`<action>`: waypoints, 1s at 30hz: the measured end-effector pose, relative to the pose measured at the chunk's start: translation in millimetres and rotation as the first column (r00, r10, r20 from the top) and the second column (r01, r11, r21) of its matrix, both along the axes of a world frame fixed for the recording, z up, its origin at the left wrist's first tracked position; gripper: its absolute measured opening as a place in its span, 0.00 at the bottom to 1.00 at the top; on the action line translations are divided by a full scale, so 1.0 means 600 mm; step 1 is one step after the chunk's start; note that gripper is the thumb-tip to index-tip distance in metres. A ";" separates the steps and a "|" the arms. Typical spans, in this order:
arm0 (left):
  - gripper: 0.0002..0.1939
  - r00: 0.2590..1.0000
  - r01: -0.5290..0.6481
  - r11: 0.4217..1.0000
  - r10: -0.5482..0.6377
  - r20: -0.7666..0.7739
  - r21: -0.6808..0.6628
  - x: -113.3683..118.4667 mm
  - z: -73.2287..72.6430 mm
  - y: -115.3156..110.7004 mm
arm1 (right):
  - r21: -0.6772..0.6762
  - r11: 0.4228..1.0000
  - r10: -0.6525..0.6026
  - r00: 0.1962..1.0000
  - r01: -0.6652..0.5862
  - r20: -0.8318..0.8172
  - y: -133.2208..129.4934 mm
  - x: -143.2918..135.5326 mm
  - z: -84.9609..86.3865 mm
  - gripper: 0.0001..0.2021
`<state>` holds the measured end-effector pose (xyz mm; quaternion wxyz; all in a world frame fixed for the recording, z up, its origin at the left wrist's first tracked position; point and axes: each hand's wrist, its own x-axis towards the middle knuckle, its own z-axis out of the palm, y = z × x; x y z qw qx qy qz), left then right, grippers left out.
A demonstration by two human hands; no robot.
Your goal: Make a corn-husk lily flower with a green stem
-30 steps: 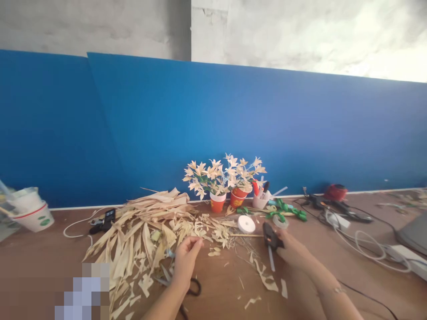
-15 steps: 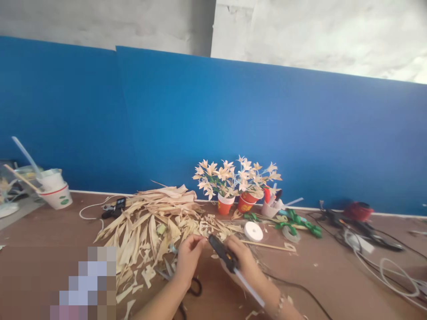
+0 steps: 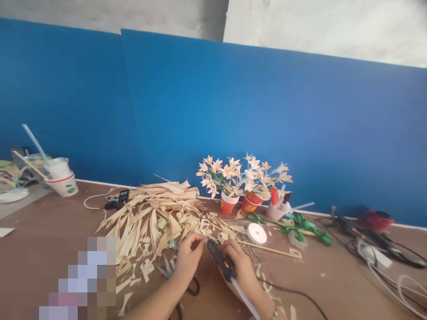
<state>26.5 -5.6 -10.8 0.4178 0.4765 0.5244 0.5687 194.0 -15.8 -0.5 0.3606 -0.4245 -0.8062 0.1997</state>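
My right hand (image 3: 237, 260) is wrapped round a black glue gun (image 3: 220, 258), with a pale glue stick (image 3: 246, 298) jutting from its back end toward me. The gun's nozzle points at the fingertips of my left hand (image 3: 190, 255). Those fingers are pinched together; whatever they hold is too small to make out. Scissors (image 3: 192, 286) with black handles lie on the table, partly under my left wrist. Just beyond both hands spreads a heap of dried husk strips (image 3: 156, 215) with cut scraps.
Behind the hands stand flowers in red paper cups (image 3: 229, 203), a white ribbon roll (image 3: 256, 233) and a thin wooden stick (image 3: 270, 249). Green ribbon pieces (image 3: 305, 226) lie to the right. Cables and a white power strip (image 3: 376, 258) sit far right; a white cup (image 3: 63, 183) stands left.
The view has shifted slightly, so the background sits a little differently. The glue gun and both hands keep nearly the same pose, the nozzle still close to my left fingertips.
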 end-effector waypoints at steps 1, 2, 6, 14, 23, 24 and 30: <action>0.13 1.000 -0.005 1.000 0.005 -0.003 0.003 0.000 0.000 0.000 | -0.009 1.000 -0.012 1.000 0.012 0.013 0.000 0.000 0.000 0.08; 0.13 1.000 -0.007 1.000 0.007 -0.005 0.005 0.000 0.000 0.000 | -0.017 1.000 -0.018 1.000 0.019 0.026 0.000 0.001 -0.001 0.08; 0.12 1.000 0.000 1.000 0.000 -0.006 0.010 0.001 0.000 -0.001 | -0.016 1.000 -0.026 0.999 0.027 0.046 0.001 0.003 -0.004 0.07; 0.10 0.999 0.008 0.999 -0.007 -0.038 0.037 0.000 -0.004 -0.002 | -0.028 0.999 -0.028 0.997 0.030 0.069 0.002 0.003 -0.007 0.09; 0.09 0.999 0.014 0.998 -0.012 -0.046 0.056 0.000 -0.010 -0.001 | -0.036 0.999 -0.030 0.996 0.033 0.080 0.002 0.006 -0.014 0.08; 0.09 0.999 0.017 0.998 -0.014 -0.049 0.054 0.000 -0.010 -0.001 | -0.037 0.999 -0.028 0.996 0.031 0.079 0.002 0.006 -0.014 0.08; 0.09 0.998 0.024 0.998 -0.021 -0.059 0.063 -0.001 -0.014 0.000 | -0.033 0.999 -0.031 0.997 0.033 0.065 0.003 0.006 -0.014 0.07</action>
